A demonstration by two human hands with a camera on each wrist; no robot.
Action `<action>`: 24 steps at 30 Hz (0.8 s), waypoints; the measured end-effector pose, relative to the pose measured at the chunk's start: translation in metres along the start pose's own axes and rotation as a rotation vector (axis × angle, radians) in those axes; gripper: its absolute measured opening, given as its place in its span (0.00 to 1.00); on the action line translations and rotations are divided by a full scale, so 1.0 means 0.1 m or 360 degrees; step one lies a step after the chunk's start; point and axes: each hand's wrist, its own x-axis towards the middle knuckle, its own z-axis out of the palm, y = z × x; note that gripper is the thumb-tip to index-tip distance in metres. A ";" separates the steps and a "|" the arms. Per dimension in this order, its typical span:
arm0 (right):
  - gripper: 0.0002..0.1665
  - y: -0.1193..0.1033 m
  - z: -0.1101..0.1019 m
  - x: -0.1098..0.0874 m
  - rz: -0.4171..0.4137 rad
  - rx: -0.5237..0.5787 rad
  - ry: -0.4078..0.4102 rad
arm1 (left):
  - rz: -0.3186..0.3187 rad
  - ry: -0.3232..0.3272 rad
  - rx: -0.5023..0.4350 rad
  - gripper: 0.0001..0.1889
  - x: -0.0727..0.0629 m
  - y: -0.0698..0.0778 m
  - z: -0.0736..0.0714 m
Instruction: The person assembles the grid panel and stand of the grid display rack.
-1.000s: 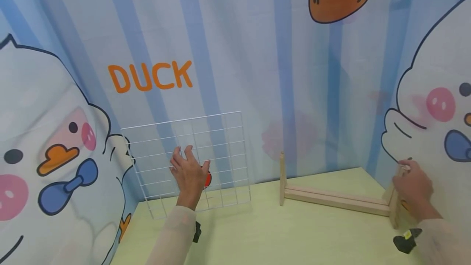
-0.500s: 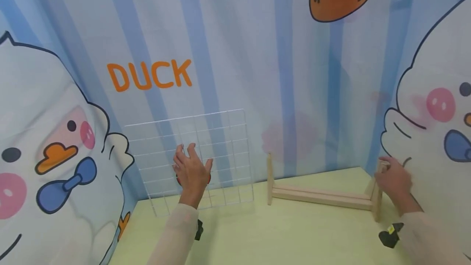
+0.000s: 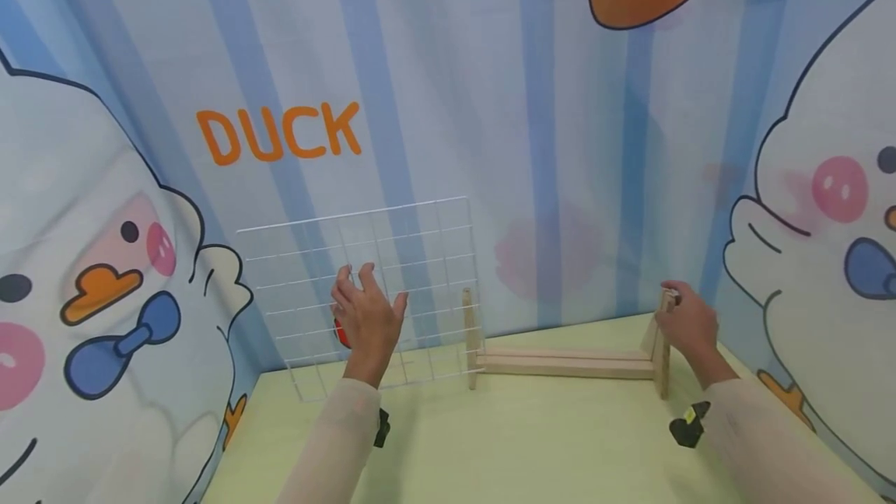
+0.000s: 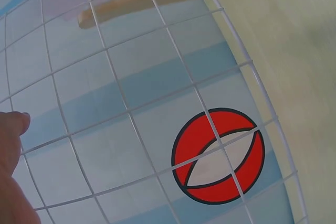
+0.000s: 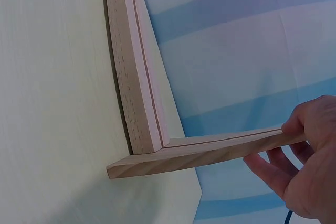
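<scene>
In the head view, my left hand [image 3: 367,325] holds a white wire grid panel [image 3: 353,214] upright near the curtain, with its fingers spread and bent at the wires. In the left wrist view the thumb [image 4: 9,135] lies along the mesh; the other fingers are out of sight. My right hand [image 3: 689,325] grips the top of the right upright of a light wooden stand [image 3: 567,368], which has two uprights joined by a low double bar. The stand's left upright [image 3: 470,333] overlaps the grid's right edge in the head view; whether they touch I cannot tell.
A pale yellow table [image 3: 532,442] lies under both things. Behind and at the sides hangs a blue-striped curtain [image 3: 581,138] with printed ducks, lettering and a red ball picture [image 4: 247,169] seen through the mesh.
My right hand has moved the wooden stand left, from well apart to the grid's right edge. The left hand and grid have shifted only slightly.
</scene>
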 end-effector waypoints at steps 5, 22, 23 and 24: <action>0.33 -0.20 0.13 -0.01 -0.0031 0.0023 -0.0098 | 0.0006 0.0063 -0.0016 0.38 0.01 0.02 0.01; 0.34 -0.69 0.52 -0.11 -0.0166 0.0112 -0.0257 | -0.0025 0.0026 -0.0032 0.38 0.03 0.03 -0.01; 0.34 -0.71 0.54 -0.11 -0.0177 0.0115 -0.0266 | -0.0020 0.0027 -0.0030 0.39 0.03 0.04 -0.02; 0.34 -0.74 0.55 -0.12 -0.0185 0.0119 -0.0272 | -0.0016 0.0028 -0.0025 0.38 0.03 0.04 -0.02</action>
